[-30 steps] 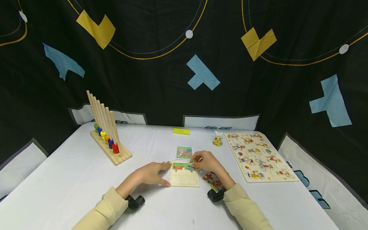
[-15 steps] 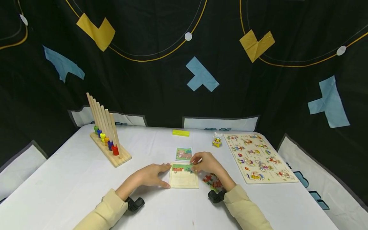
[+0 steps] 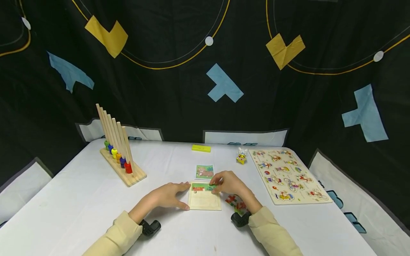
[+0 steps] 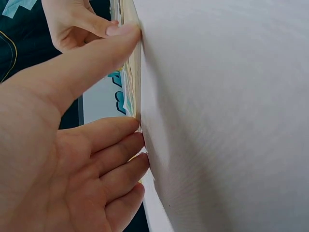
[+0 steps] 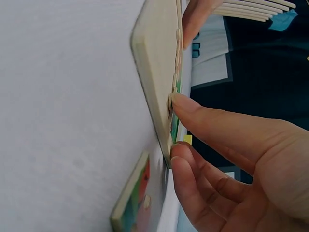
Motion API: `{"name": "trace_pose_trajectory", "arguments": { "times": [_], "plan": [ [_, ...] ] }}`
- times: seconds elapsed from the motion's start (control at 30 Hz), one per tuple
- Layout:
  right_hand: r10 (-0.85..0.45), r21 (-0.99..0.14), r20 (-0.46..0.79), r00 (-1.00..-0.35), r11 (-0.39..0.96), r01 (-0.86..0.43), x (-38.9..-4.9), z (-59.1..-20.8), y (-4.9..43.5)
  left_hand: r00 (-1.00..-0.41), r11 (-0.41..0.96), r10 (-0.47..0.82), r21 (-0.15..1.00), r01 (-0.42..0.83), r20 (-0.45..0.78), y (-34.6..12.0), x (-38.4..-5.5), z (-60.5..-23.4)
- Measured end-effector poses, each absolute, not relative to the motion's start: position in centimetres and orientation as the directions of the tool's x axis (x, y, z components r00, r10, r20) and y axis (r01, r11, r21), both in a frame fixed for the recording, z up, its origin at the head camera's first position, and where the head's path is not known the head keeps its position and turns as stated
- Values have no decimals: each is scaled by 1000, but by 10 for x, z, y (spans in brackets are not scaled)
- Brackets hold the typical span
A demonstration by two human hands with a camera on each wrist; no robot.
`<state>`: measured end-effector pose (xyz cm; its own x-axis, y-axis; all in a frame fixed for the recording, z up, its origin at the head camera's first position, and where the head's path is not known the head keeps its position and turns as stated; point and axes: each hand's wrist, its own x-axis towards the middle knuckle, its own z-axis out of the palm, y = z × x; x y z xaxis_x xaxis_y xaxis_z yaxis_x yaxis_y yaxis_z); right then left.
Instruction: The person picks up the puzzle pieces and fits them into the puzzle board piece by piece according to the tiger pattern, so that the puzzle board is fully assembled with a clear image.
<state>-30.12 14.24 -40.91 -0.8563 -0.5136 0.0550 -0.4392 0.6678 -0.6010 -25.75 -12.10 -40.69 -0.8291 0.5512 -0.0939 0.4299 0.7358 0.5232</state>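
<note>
A small wooden puzzle tray (image 3: pixel 205 203) lies on the table, with a strip of joined jigsaw pieces (image 3: pixel 198 188) along its far side. My left hand (image 3: pixel 168 195) rests against the tray's left edge, fingers fairly straight, thumb at the near corner. In the left wrist view the thumb (image 4: pixel 104 50) lies along that edge. My right hand (image 3: pixel 229 184) is over the strip's right end. It pinches a green jigsaw piece (image 5: pixel 174 124) there, thumb on its near tab and fingertips at its far side. The piece is mostly hidden from above by the fingers.
Red and green loose pieces (image 3: pixel 233 201) lie under the right forearm. Behind the tray is a picture card (image 3: pixel 204 172). Farther out are a yellow block (image 3: pixel 201 148), a small figurine (image 3: pixel 241 156), a pegged puzzle board (image 3: pixel 282 193) and a rack of wooden pegs (image 3: pixel 141 174).
My right fingers have shifted slightly left over the strip, and the thumb now covers the piece's near tab. My left hand keeps its place at the tray's edge.
</note>
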Motion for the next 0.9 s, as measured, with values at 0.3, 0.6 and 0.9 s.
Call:
{"name": "trace_pose_trajectory", "arguments": {
  "times": [0.3, 0.6, 0.9],
  "plan": [
    [-478, -609, 30, -878, 688, -395, -303, -411, 141, -834, 745, 541, 521, 416, -107, -120, -258, -406],
    [-493, -607, 22, -870, 684, -403, -301, -407, 142, -830, 737, 550, 523, 428, -96, -122, -259, -407],
    [-575, -595, 22, -818, 650, -473, -303, -399, 155, -833, 739, 544, 529, 418, -102, -121, -258, -408]
  ]
}}
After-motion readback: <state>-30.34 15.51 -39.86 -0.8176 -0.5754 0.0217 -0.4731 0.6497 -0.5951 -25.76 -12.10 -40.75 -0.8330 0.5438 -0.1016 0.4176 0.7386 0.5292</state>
